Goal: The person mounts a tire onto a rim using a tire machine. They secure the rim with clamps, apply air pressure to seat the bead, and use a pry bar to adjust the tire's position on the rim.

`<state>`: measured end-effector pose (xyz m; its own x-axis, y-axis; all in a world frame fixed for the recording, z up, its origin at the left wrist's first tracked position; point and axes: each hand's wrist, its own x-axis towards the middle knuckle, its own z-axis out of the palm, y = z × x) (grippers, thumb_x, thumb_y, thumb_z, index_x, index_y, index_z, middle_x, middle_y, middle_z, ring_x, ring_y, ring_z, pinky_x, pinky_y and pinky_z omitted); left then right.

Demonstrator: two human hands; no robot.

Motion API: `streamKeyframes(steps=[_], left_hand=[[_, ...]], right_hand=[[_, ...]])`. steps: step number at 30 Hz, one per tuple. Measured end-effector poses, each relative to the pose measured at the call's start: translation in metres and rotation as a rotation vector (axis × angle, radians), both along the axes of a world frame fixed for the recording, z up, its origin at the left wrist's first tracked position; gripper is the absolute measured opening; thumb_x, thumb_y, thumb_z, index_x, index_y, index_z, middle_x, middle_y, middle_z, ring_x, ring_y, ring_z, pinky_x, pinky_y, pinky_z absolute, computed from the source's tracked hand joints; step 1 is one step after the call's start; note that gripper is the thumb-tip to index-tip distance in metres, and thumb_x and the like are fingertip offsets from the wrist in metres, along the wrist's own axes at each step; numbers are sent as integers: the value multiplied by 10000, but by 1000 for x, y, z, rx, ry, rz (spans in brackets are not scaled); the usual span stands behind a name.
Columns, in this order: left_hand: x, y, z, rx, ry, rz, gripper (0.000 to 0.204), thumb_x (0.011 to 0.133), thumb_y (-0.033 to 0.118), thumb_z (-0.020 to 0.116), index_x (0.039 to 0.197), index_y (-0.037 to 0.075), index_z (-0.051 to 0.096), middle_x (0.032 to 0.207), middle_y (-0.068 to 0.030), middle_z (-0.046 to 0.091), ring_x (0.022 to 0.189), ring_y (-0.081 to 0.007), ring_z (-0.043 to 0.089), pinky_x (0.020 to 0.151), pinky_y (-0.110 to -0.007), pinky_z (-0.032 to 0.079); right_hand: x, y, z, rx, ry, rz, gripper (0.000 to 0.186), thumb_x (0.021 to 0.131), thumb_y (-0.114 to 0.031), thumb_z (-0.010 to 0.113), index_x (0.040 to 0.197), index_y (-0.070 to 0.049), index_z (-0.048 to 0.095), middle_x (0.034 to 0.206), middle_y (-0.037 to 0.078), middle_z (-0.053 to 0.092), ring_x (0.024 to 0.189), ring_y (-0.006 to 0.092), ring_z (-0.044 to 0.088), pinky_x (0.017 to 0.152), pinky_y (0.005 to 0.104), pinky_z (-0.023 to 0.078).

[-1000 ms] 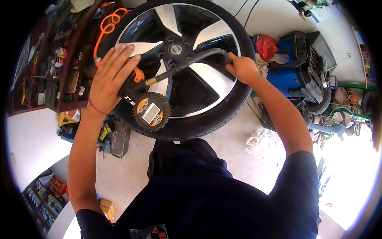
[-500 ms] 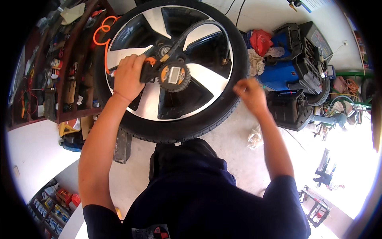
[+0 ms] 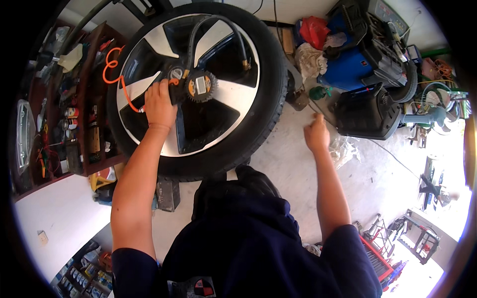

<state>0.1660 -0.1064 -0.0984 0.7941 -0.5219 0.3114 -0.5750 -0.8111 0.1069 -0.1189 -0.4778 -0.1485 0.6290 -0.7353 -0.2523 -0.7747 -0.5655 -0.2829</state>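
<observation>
My left hand (image 3: 160,108) is wrapped round the handle of a tyre inflator gun (image 3: 199,85) with a round digital gauge in a toothed black rim. From the gun a black hose (image 3: 218,19) arcs over the wheel, its brass end (image 3: 245,63) above a gap between spokes. An orange coiled air line (image 3: 122,82) joins the gun near my left hand. Under the gun is a wheel with a black tyre (image 3: 271,99) and a silver-and-black rim (image 3: 236,102). Right of the tyre, above the floor, my right hand (image 3: 317,134) has its fingers curled together; whatever they may hold is hidden.
A dark red shelf (image 3: 92,164) full of tools and cans stands at the left. At the right are a blue-and-black machine (image 3: 343,67), a black case (image 3: 367,111) and a red bag (image 3: 314,31). Clear plastic wrap (image 3: 344,150) and a cable (image 3: 392,156) lie on the floor.
My right hand has moved off the tyre's right edge, out over the floor. The view has shifted, so the wheel sits further left. My left hand still grips the inflator gun.
</observation>
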Motion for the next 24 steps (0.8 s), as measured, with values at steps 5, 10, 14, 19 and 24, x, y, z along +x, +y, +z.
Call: streamKeyframes(steps=[5,10,14,19,24], left_hand=[[8,-5,-7,40,-71,-55,556,744,16,726,1274,33,559,1151,-189,616,1093,-414,583,979,-495,464],[15,3,-18,59,-142,-21,508,802,53,695,1291,39,559,1098,-196,631,1044,-418,602,947,-507,469],[9,0,-18,65,-144,-41,543,786,26,694,1307,37,540,1114,-196,627,1059,-420,598,959,-506,464],[9,2,-12,45,-132,-111,564,742,43,725,1277,32,545,1060,-187,596,1026,-389,594,927,-494,458],[15,1,1,41,-28,-128,612,678,37,772,1252,39,559,1064,-166,575,1013,-372,573,919,-473,453]], right_hand=[[-54,-15,-27,211,-115,-76,718,878,-268,758,1500,-63,463,1452,214,540,1182,387,662,994,458,544],[38,26,23,414,-702,-203,623,933,-362,750,1419,-20,563,1358,208,627,1127,328,694,968,416,542],[96,72,55,149,-812,29,541,943,-340,717,1368,-29,590,1383,231,589,1305,422,546,1089,462,455],[102,114,32,-114,-849,30,415,895,-209,706,1269,-37,658,1478,211,555,1376,416,494,1156,519,374],[80,125,26,-120,-857,78,354,906,-133,667,1242,-25,639,1481,254,514,1359,460,464,1153,542,347]])
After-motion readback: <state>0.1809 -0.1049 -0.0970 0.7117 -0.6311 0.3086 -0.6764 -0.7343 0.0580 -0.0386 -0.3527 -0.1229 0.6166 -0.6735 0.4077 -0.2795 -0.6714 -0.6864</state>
